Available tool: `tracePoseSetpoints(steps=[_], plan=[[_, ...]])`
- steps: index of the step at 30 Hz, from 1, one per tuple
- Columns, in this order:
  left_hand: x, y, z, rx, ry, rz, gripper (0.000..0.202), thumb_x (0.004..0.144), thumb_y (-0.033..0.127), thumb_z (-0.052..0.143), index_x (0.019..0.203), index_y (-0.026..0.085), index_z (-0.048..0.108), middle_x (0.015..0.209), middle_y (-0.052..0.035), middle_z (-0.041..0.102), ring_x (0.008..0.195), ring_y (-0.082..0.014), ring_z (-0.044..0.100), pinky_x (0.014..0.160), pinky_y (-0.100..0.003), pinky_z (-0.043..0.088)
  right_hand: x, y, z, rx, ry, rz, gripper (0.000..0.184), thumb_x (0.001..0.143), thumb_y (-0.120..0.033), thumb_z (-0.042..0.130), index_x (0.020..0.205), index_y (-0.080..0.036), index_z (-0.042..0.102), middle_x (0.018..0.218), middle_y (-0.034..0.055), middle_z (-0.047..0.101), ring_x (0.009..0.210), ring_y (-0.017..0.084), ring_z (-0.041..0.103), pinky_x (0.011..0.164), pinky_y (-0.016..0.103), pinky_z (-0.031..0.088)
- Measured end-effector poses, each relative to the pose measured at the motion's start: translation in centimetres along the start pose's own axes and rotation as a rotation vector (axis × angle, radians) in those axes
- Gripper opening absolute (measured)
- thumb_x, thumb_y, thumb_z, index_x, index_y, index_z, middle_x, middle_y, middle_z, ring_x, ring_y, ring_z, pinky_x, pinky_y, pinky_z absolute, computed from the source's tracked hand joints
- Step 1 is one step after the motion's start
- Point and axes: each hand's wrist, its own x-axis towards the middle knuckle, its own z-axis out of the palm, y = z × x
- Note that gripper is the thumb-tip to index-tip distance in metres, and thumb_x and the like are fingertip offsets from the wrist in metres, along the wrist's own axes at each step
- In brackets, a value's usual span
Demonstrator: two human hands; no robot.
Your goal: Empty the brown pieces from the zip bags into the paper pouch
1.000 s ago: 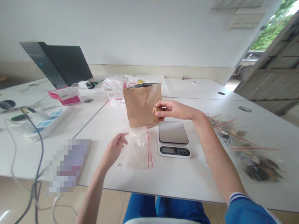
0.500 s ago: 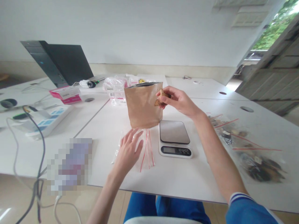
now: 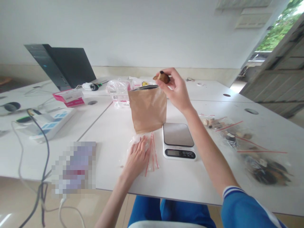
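The head-worn camera looks forward and down across the white table (image 3: 190,180) (lap (image 3: 168,213) just in frame).

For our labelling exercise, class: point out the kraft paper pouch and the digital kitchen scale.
Kraft paper pouch (image 3: 147,110), head view, on its front panel.
Digital kitchen scale (image 3: 178,134), head view, on its metal plate.

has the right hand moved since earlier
Yes, the right hand, holding a brown piece, has risen farther above the kitchen scale and reaches above the top of the kraft paper bag.
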Motion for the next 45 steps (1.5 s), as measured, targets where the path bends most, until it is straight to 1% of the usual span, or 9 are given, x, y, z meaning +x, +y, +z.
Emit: tracePoseSetpoints(steps=[6,12,16,20,23,29,35,39,45], plan=[[0.8,0.9,-1.0,-0.252,0.048,-0.141,0.040,0.093,0.029,0.031,0.127,0.011,0.042,0.136,-0.0181,0.049,0.134,-0.0247,0.036,0.109,-0.048,0.029,3.4,1.9,2.3,-0.210,-0.081,-0.106,0.038,0.094,-0.045,0.038,0.126,-0.025,0.043,0.121,0.0105,0.051,0.116,0.026,0.047,0.095,0.043,0.043],[2.0,2.9,-1.3,-0.509,0.125,-0.347,0.043,0.094,0.035,0.026,0.128,0.010,0.035,0.134,-0.0191,0.049,0.138,-0.0237,0.027,0.111,-0.049,0.022,2.5,2.7,3.2,-0.188,-0.149,-0.096,0.037,0.093,-0.039,0.043,0.126,-0.023,0.039,0.115,0.0085,0.058,0.101,0.021,0.056,0.090,0.036,0.043],[1.7,2.9,0.6,-0.395,0.012,-0.314,0.041,0.091,0.028,0.030,0.125,0.008,0.041,0.132,-0.0231,0.050,0.138,-0.0281,0.027,0.110,-0.053,0.021,1.9,2.2,2.9,-0.162,-0.199,-0.111,0.034,0.094,-0.038,0.040,0.124,-0.024,0.040,0.105,0.0055,0.061,0.090,0.018,0.057,0.084,0.032,0.043],[1.1,2.1,1.5,-0.248,-0.032,-0.196,0.041,0.090,0.028,0.033,0.122,0.006,0.046,0.138,-0.0249,0.044,0.133,-0.0280,0.037,0.108,-0.050,0.027,2.0,2.4,3.0,-0.229,-0.267,-0.170,0.028,0.095,-0.039,0.035,0.103,-0.021,0.055,0.095,0.0064,0.063,0.087,0.018,0.056,0.080,0.029,0.041],[1.0,1.7,0.9,-0.186,-0.023,-0.133,0.038,0.090,0.029,0.036,0.119,0.008,0.049,0.141,-0.0236,0.040,0.131,-0.0278,0.039,0.106,-0.048,0.031,1.9,2.8,3.3,-0.345,-0.290,-0.208,0.038,0.096,-0.040,0.030,0.090,-0.018,0.060,0.092,0.0090,0.062,0.089,0.021,0.056,0.083,0.031,0.039],[1.1,1.6,-1.6,-0.054,-0.030,-0.158,0.034,0.089,0.035,0.042,0.118,0.024,0.057,0.120,-0.0136,0.050,0.107,-0.0284,0.050,0.091,-0.049,0.040,0.5,1.6,2.4,-0.456,-0.166,-0.200,0.041,0.097,-0.042,0.026,0.105,-0.022,0.060,0.118,0.0122,0.051,0.113,0.029,0.045,0.101,0.047,0.026],[0.5,1.7,-2.8,-0.008,-0.129,-0.183,0.044,0.093,0.039,0.030,0.128,0.024,0.052,0.107,-0.0131,0.054,0.093,-0.0277,0.050,0.081,-0.045,0.041,-4.8,-0.3,-4.1,-0.432,-0.339,-0.060,0.029,0.092,-0.035,0.036,0.103,-0.023,0.061,0.108,0.0117,0.055,0.110,0.027,0.048,0.100,0.046,0.032],[0.3,2.2,-2.6,-0.004,-0.118,-0.236,0.053,0.087,0.048,0.042,0.131,0.020,0.049,0.111,-0.0157,0.053,0.098,-0.0315,0.049,0.083,-0.047,0.040,-11.4,0.3,-11.4,-0.487,-0.642,0.361,0.025,0.085,-0.042,0.043,0.091,-0.028,0.062,0.107,0.0126,0.060,0.105,0.029,0.054,0.094,0.048,0.039],[-0.1,2.7,-2.6,0.032,-0.084,-0.268,0.047,0.085,0.028,0.046,0.130,0.013,0.048,0.113,-0.0176,0.054,0.100,-0.0308,0.050,0.084,-0.047,0.041,-21.4,2.4,-19.8,-0.575,-0.473,0.761,0.016,0.071,-0.026,0.052,0.082,-0.034,0.060,0.106,0.0196,0.062,0.106,0.034,0.057,0.094,0.048,0.038]])
